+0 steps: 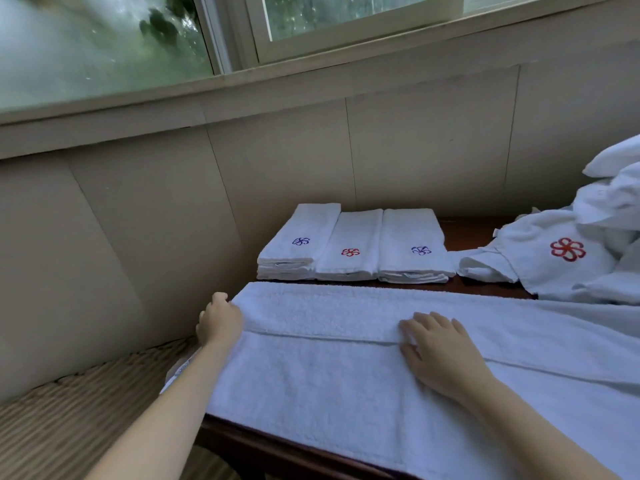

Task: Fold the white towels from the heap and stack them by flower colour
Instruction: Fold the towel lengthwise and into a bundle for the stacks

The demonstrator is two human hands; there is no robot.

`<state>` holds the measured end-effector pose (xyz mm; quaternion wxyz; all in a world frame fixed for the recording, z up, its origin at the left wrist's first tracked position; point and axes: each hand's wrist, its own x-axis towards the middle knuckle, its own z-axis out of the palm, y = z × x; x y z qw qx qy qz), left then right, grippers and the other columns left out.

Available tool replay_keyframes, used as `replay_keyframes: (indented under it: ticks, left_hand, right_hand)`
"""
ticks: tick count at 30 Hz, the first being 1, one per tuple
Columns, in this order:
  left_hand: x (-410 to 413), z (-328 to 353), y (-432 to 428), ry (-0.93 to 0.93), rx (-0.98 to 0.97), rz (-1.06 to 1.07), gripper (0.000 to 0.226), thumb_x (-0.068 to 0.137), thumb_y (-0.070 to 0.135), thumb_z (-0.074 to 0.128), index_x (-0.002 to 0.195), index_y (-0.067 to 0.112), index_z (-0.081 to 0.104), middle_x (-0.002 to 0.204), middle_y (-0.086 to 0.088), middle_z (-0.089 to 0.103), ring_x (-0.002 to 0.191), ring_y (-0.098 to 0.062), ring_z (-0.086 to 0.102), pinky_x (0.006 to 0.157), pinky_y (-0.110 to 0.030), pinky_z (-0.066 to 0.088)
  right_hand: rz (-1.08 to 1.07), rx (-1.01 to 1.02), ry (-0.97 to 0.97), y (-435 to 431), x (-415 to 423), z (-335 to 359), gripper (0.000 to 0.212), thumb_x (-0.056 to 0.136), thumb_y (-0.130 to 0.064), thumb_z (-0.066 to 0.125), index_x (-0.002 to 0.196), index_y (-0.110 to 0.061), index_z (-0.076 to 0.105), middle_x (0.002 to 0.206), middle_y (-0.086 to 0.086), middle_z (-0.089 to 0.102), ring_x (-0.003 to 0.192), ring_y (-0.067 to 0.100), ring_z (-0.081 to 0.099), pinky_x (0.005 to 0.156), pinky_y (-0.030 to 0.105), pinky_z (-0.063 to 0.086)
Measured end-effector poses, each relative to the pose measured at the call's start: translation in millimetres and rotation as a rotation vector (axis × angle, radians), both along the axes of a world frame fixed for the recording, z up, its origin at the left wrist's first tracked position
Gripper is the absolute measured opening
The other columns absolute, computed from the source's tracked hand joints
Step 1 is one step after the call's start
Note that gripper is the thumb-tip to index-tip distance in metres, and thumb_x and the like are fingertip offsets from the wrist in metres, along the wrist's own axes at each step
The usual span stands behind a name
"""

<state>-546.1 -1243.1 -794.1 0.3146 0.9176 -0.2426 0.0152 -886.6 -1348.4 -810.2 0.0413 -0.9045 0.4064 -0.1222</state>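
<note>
White towel [346,375] lies long from left to right. Left hand [220,320] seems to grip its left end; right hand [440,351] presses flat. 3 folded stacks [353,244] sit behind.

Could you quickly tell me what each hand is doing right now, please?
Left hand: grips the left end of the towel.
Right hand: open, flat on its fold.

Looks like a hotel or spa linen spot, not a home. Matching white towels with embroidered flower logos, folded stacks [353,244] at the far side of a dark wooden table [464,233], unfolded heap [588,237] on the right. Beige panelled wall [277,161], window [138,39] above, woven wicker seat [69,410] near left.
</note>
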Motion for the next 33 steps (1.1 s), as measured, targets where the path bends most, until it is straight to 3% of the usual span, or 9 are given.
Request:
replay_keyframes:
  ticks: [6, 10, 14, 17, 21, 25, 29, 31, 33]
  left_hand:
    - [25, 5, -31, 0.143, -0.083, -0.202, 0.053, 0.089, 0.0, 0.04, 0.139, 0.017, 0.045, 0.119, -0.014, 0.058, 0.086, -0.025, 0.054, 0.073, -0.03, 0.043]
    - [34, 2, -37, 0.082, -0.085, -0.198, 0.063, 0.083, -0.006, 0.033, 0.135, 0.025, 0.049, 0.122, -0.008, 0.059, 0.096, -0.028, 0.058, 0.081, -0.037, 0.05]
    - [22, -5, -38, -0.206, 0.244, -0.158, 0.048, 0.092, 0.007, 0.035, 0.136, 0.025, 0.044, 0.126, -0.005, 0.051, 0.114, -0.026, 0.046, 0.079, -0.037, 0.041]
    - [13, 2, -25, -0.335, 0.343, -0.124, 0.035, 0.101, 0.026, 0.037, 0.134, 0.017, 0.045, 0.13, -0.007, 0.045, 0.118, -0.027, 0.041, 0.088, -0.038, 0.038]
    - [-10, -6, 19, -0.393, 0.347, -0.477, 0.04, 0.101, 0.037, 0.036, 0.139, 0.027, 0.044, 0.148, 0.003, 0.033, 0.133, -0.02, 0.032, 0.105, -0.034, 0.03]
    - [-33, -21, 80, -0.177, 0.415, -0.788, 0.052, 0.096, 0.053, 0.04, 0.144, 0.046, 0.024, 0.155, 0.019, 0.011, 0.144, -0.004, 0.009, 0.118, -0.028, 0.009]
    - [-42, -12, 125, -0.197, 0.434, -0.837, 0.072, 0.07, 0.077, 0.041, 0.136, 0.058, 0.019, 0.147, 0.027, 0.015, 0.138, 0.004, 0.01, 0.115, -0.022, 0.013]
    - [-45, -7, 136, -0.283, 0.443, -0.796, 0.076, 0.065, 0.079, 0.041, 0.135, 0.052, 0.034, 0.132, 0.028, 0.028, 0.127, 0.005, 0.024, 0.106, -0.02, 0.025]
    - [-51, -3, 141, -0.417, 0.433, -0.777, 0.067, 0.068, 0.075, 0.044, 0.122, 0.037, 0.051, 0.114, 0.026, 0.039, 0.108, 0.0, 0.038, 0.091, -0.021, 0.035]
  right_hand:
    - [-0.004, 0.058, -0.015, -5, -2, -9, 0.048, 0.096, -0.05, 0.029, 0.14, -0.034, 0.033, 0.15, -0.009, 0.03, 0.139, 0.017, 0.023, 0.115, 0.04, 0.013]
    - [0.005, 0.057, -0.025, -8, 2, -11, 0.048, 0.096, -0.051, 0.029, 0.141, -0.034, 0.033, 0.152, -0.009, 0.028, 0.141, 0.016, 0.022, 0.115, 0.041, 0.012]
    - [0.0, 0.039, -0.028, -8, 4, -10, 0.048, 0.096, -0.051, 0.029, 0.141, -0.033, 0.034, 0.15, -0.009, 0.03, 0.14, 0.016, 0.023, 0.114, 0.04, 0.014]
    - [-0.009, 0.037, -0.006, -5, 3, -9, 0.046, 0.097, -0.049, 0.028, 0.139, -0.032, 0.035, 0.149, -0.009, 0.032, 0.139, 0.016, 0.025, 0.114, 0.04, 0.016]
    - [0.087, -0.09, 0.021, 8, 7, -2, 0.036, 0.097, -0.039, 0.029, 0.129, -0.031, 0.044, 0.136, -0.009, 0.042, 0.13, 0.017, 0.033, 0.107, 0.032, 0.024]
    - [0.404, 0.089, 0.093, 38, 20, 5, 0.062, 0.092, -0.062, 0.036, 0.147, -0.036, 0.026, 0.155, -0.009, 0.02, 0.144, 0.014, 0.013, 0.116, 0.032, 0.008]
    - [0.543, 0.236, 0.252, 79, 35, 1, 0.087, 0.076, -0.083, 0.033, 0.148, -0.045, 0.003, 0.16, 0.001, -0.01, 0.146, 0.024, -0.018, 0.114, 0.052, -0.014]
    - [0.547, 0.171, 0.271, 88, 37, 4, 0.08, 0.079, -0.079, 0.035, 0.145, -0.039, 0.015, 0.16, 0.001, -0.001, 0.146, 0.025, -0.008, 0.114, 0.055, -0.006]
    - [0.545, 0.054, 0.228, 95, 38, 9, 0.06, 0.087, -0.067, 0.034, 0.133, -0.029, 0.031, 0.149, 0.0, 0.024, 0.139, 0.025, 0.019, 0.112, 0.049, 0.015]
